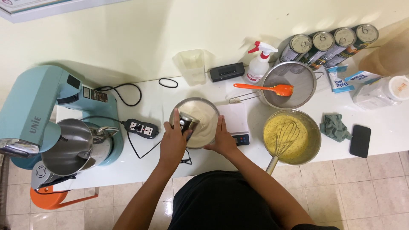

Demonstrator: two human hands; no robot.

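Cream bowl [204, 119] sits on the scale [237, 123], mid-table, near the front edge. Left hand [172, 142] wraps closed around a small steel tool [186, 122] over the bowl's left rim; its long axis runs from the palm up-right, tip toward the cream. Right hand [221, 139] lies flat and open against the bowl's right rim, bracing it. Risk, I'd say: a hard push could slide the bowl off the scale, or tip it toward the batter bowl [294, 137] with its whisk [283, 142] just right. The power strip [142, 129] lies near, left of the bowl; spilled cream there would be bad.
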